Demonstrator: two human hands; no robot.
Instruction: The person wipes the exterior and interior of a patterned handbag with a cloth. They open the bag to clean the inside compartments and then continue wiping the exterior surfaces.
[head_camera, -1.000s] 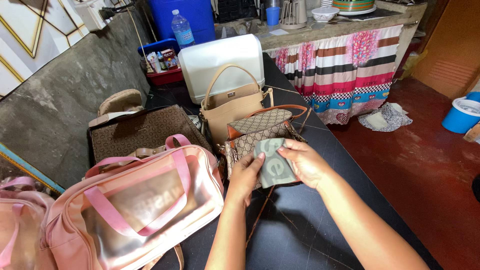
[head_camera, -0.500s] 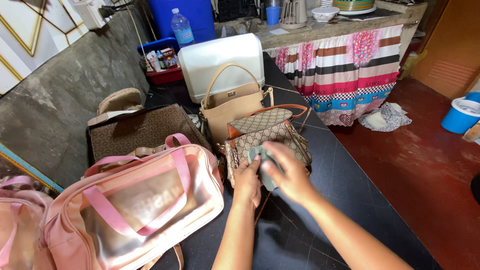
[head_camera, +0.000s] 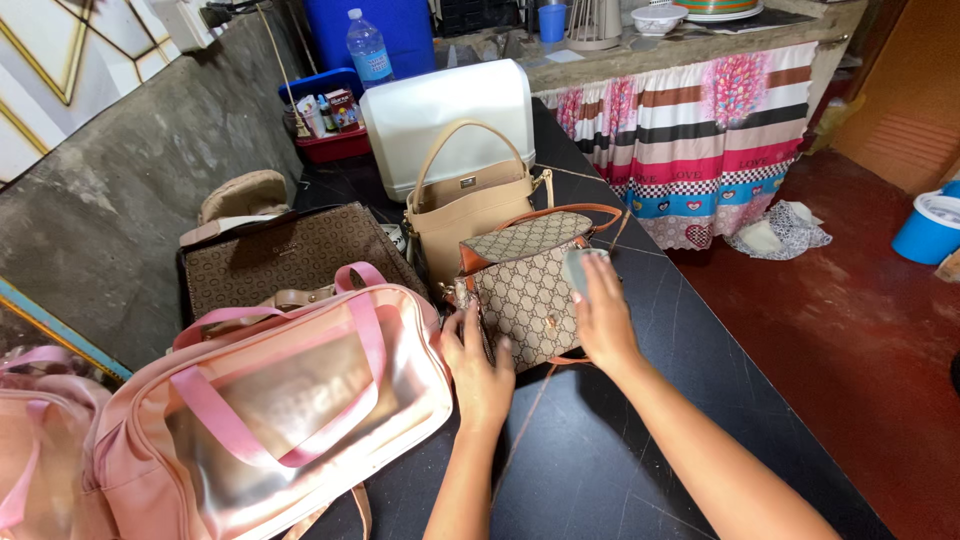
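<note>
I see the patterned handbag (head_camera: 525, 290) as matt coated canvas with smooth tan leather trim; the grey cloth (head_camera: 578, 268) on it looks soft. The pink duffel (head_camera: 270, 400) has a glossy, metallic-looking panel. The table (head_camera: 600, 460) is dark, smooth, scratched.

A black table (head_camera: 640, 440) with a scratched, faintly lined top carries a crowd of bags. At the centre stands a small beige patterned handbag (head_camera: 525, 295) with tan trim. Just behind it, toward twelve o'clock, a cream bucket bag (head_camera: 465, 215) stands upright, and behind that a white boxy case (head_camera: 450, 115). At nine o'clock a glossy pink tote (head_camera: 270, 410) lies flat, with a brown patterned bag (head_camera: 280, 260) beyond it toward eleven o'clock. What looks like a tan folded item (head_camera: 245, 195) sits farther back. At the far eleven o'clock corner a red tray (head_camera: 335, 147) of small bottles rests near the wall.
</note>
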